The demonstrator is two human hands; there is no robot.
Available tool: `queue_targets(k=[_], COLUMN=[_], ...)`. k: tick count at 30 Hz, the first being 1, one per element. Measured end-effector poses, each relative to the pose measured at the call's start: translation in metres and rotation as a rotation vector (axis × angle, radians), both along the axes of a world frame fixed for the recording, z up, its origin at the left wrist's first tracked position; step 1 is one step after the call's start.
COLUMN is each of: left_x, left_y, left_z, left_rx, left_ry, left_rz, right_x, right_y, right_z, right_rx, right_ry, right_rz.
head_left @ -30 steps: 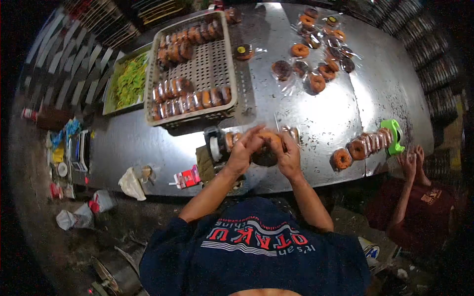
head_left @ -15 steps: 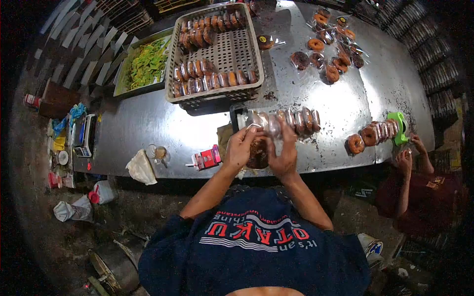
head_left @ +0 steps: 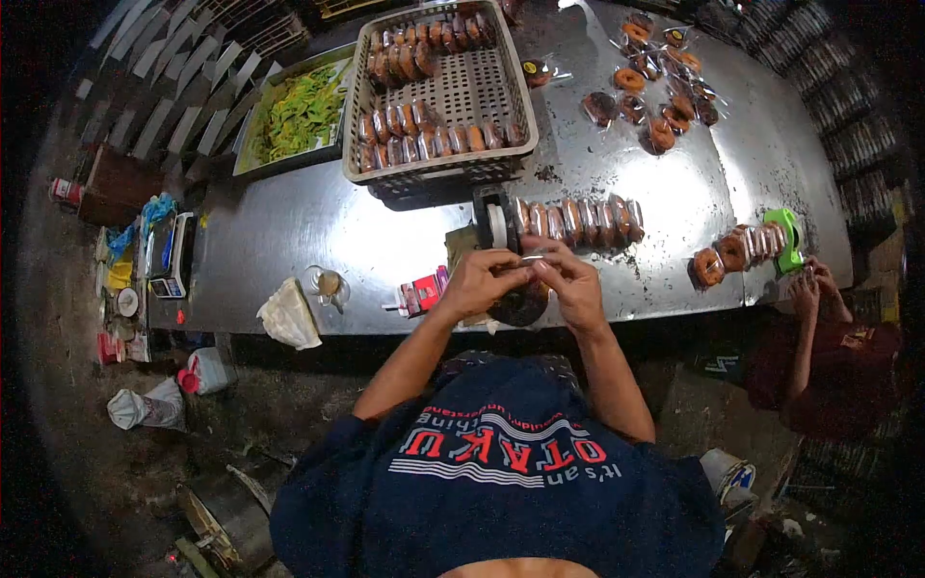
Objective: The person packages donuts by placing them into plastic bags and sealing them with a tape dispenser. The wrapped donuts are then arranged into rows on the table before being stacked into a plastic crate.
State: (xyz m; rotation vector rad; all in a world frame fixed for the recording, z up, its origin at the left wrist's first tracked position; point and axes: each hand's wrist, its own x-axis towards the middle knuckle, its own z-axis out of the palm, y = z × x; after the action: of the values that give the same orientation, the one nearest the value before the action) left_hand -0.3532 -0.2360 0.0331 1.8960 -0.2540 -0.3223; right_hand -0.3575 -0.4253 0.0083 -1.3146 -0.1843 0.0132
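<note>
A dark chocolate doughnut hangs just below my fingers near the table's front edge. My left hand is closed in a pinch at the top of its clear plastic wrapping. From the other side, my right hand pinches the same wrapping, fingertips almost touching the left ones. Right beyond my hands stands a black tape dispenser with a white roll. A row of wrapped doughnuts extends to its right. My fingers hide part of the wrapping.
Behind is a plastic crate with rows of wrapped doughnuts; loose wrapped ones lie back right. A green tray, a red box, a glass and a cloth are left. A co-worker's hands are beside a green dispenser.
My hands have come together at the doughnut's wrapping, the right one drawing back from the row beside the dispenser. The whole view has shifted slightly. The co-worker's hands have come together.
</note>
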Motion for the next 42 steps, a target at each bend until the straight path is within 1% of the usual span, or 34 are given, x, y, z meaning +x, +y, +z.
queue_targets(k=[2,3,4,5,7,8,9,10,11,12,14,15,16,17,18,19,20,21,23,24,26,27,28,29,30,31,32,33,34,35,37,38,41,42], left_x=[0.000,-0.003,-0.005,-0.007,-0.013,-0.015,-0.013,-0.013,-0.016,-0.019,-0.015,-0.014,-0.013,-0.014,-0.018,-0.021,-0.026,-0.032,-0.037,-0.038,-0.045,-0.046,-0.045,-0.045,-0.047,-0.049,-0.049,-0.047,-0.045,-0.043,-0.043,-0.040,-0.033,-0.028], left_y=[0.001,0.000,-0.002,-0.005,-0.010,-0.012,-0.011,-0.014,-0.017,-0.017,-0.006,-0.002,0.001,-0.001,-0.004,-0.009,-0.013,-0.018,-0.013,-0.011,-0.015,-0.016,-0.016,-0.011,-0.011,-0.013,-0.013,-0.003,0.003,0.009,0.018,0.020,0.025,0.028], left_z=[0.009,0.019,0.025,0.013,-0.001,-0.007,-0.007,-0.007,-0.006,-0.004,-0.019,-0.020,-0.023,-0.032,-0.033,-0.034,-0.035,-0.019,-0.021,-0.021,-0.020,-0.018,-0.016,-0.032,-0.027,-0.020,-0.016,-0.049,-0.047,-0.044,-0.028,-0.028,-0.022,-0.020], left_rx=[0.013,0.022,0.032,-0.061,-0.153,-0.200,-0.264,-0.406,-0.545,-0.682,-0.548,-0.479,-0.412,-0.411,-0.315,-0.218,-0.116,-0.117,-0.119,-0.122,-0.326,-0.428,-0.528,-0.329,-0.554,-0.777,-0.994,-1.042,-1.065,-1.087,-1.066,-1.034,-0.972,-0.952], left_ry=[0.131,0.185,0.240,0.225,0.091,0.023,-0.155,-0.044,0.072,0.189,0.327,0.398,0.468,0.455,0.349,0.242,0.139,0.044,-0.201,-0.324,-0.207,-0.154,-0.104,-0.182,0.060,0.301,0.542,0.589,0.619,0.652,0.691,0.651,0.531,0.517], left_rz=[-0.045,-0.050,-0.055,-0.032,0.077,0.127,0.128,0.180,0.238,0.298,0.176,0.140,0.102,0.162,0.216,0.269,0.321,0.415,0.417,0.410,0.483,0.524,0.566,0.519,0.491,0.454,0.407,0.321,0.342,0.359,0.383,0.409,0.474,0.468], right_x=[-0.007,-0.003,-0.002,-0.001,-0.004,-0.004,-0.003,-0.001,-0.001,-0.003,-0.006,-0.009,-0.014,-0.021,-0.029,-0.034,-0.038,-0.042,-0.052,-0.055,-0.062,-0.061,-0.058,-0.057,-0.057,-0.051,-0.041,-0.028,-0.016,0.000,0.029,0.036,0.034,0.032], right_y=[0.001,0.002,0.001,0.001,0.004,0.001,-0.002,-0.005,-0.007,-0.009,-0.014,-0.011,-0.006,0.000,0.008,0.014,0.018,0.022,0.027,0.032,0.039,0.037,0.039,0.044,0.049,0.050,0.049,0.044,0.039,0.034,0.036,0.036,0.040,0.038], right_z=[0.012,0.008,0.006,0.005,0.018,0.021,0.023,0.025,0.028,0.029,0.029,0.019,0.009,0.001,-0.003,-0.004,-0.013,-0.029,-0.043,-0.042,-0.038,-0.020,-0.024,-0.033,-0.032,-0.024,-0.027,-0.035,-0.044,-0.054,-0.090,-0.101,-0.102,-0.093], right_rx=[-0.037,0.007,-0.201,-0.408,-0.782,-0.767,-0.752,-0.735,-0.640,-0.655,-0.683,-0.685,-0.766,-0.848,-0.929,-0.875,-0.700,-0.522,-0.140,-0.014,0.233,0.398,0.340,0.285,0.226,0.151,0.006,-0.137,-0.280,-0.586,-0.585,-0.583,-0.674,-0.655], right_ry=[0.195,0.178,0.055,-0.067,-0.367,-0.428,-0.492,-0.555,-0.533,-0.494,-0.422,-0.439,-0.425,-0.410,-0.397,-0.246,-0.086,0.078,0.382,0.431,0.527,0.664,0.551,0.444,0.338,0.373,0.323,0.271,0.220,0.129,0.320,0.412,0.311,0.197], right_rz=[-0.086,-0.137,-0.208,-0.278,-0.347,-0.280,-0.212,-0.135,-0.097,-0.065,-0.002,-0.082,-0.146,-0.206,-0.263,-0.235,-0.158,-0.084,0.098,0.143,0.236,0.362,0.271,0.178,0.085,0.044,0.057,0.066,0.069,-0.047,-0.051,-0.051,-0.039,-0.031])
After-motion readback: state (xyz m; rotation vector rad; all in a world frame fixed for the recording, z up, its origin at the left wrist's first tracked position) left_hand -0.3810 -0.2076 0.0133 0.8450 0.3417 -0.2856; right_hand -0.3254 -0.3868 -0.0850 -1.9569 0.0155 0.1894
